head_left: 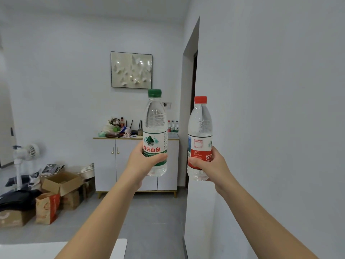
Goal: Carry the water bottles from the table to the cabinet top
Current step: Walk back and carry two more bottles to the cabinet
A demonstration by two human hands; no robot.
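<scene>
Left grip [143, 162]: fingers and thumb wrapped round the lower label band of the green-capped bottle [155, 128], which stands upright in the hand, base showing below the fingers, cap above.
Right grip [211, 165]: wrapped likewise round the red label of the red-capped bottle [200, 128], also upright, thumb across the front, base showing below the hand.
Bottles relative to each other: side by side and apart, the green cap slightly higher in view.
Cabinet top [112, 137]: straight ahead across the room, partly behind the green-capped bottle. Its left half carries a pile of clutter [117, 128]; three small bottles [172, 126] stand at its right end against the wall.
Open room: bare grey floor [149, 221] runs from the near counter to the cabinet's foot.
Left edge of the path: cardboard boxes [61, 182], a paper bag [47, 208] and a white fan [26, 152] crowd the floor left of the cabinet.
Right edge: a white wall corner [192, 202] stands close on the right, behind the red-capped bottle; a dark doorway [194, 81] opens beyond it.
Near edge: the white counter [37, 249] shows at the bottom left, below the left forearm.
Wall above the cabinet: a framed picture [131, 70] of white butterflies.
</scene>
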